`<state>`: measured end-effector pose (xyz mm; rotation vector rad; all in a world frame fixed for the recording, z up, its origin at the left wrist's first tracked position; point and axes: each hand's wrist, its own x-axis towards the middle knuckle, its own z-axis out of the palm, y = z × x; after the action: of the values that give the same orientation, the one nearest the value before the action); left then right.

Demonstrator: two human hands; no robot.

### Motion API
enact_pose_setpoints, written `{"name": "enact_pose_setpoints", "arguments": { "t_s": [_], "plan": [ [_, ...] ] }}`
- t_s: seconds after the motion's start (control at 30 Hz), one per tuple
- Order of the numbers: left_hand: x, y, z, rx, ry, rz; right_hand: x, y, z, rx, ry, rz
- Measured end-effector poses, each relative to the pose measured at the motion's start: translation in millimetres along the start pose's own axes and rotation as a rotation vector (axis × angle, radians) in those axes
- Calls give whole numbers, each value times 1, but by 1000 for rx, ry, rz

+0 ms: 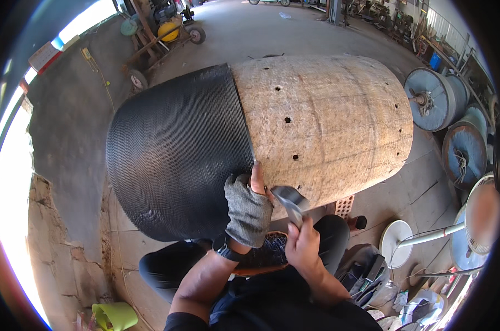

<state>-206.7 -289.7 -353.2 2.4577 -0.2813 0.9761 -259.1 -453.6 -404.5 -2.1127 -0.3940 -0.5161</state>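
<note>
The right hand (302,245) is gripping a flat metal tool (290,202) against the wooden drum (327,121). The gloved left hand (249,208) is pressing the black mesh (175,149) edge flat; a slipping tool could likely strike the exposed fingertip.

We see a grey concrete floor (294,27) in bright sunlight, blue-grey round cable spools (434,99) at right, and a cracked low wall (51,231) at left.

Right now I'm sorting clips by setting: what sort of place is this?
Probably a workshop or small factory yard: a big wooden drum half wrapped in black mesh, blue-grey cable reels stacked at the side, and a wheeled machine on the concrete floor.
</note>
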Motion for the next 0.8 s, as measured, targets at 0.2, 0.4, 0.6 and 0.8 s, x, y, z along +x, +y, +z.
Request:
{"name": "enact_pose_setpoints", "arguments": {
  "t_s": [0.2,0.4,0.6,0.8],
  "plan": [
    [-58,12,-34,87,-13,104,-2,-2,-5,204,96,-10],
    [-166,-9,7,-45,-668,-31,-2,8,10,2,-75,4],
    [-177,-19,42,-23,-740,-162,3,11,7,-93,76,-295],
    [-152,4,33,-195,-628,-644,-13,-6,1,438,53,104]
  ]
}}
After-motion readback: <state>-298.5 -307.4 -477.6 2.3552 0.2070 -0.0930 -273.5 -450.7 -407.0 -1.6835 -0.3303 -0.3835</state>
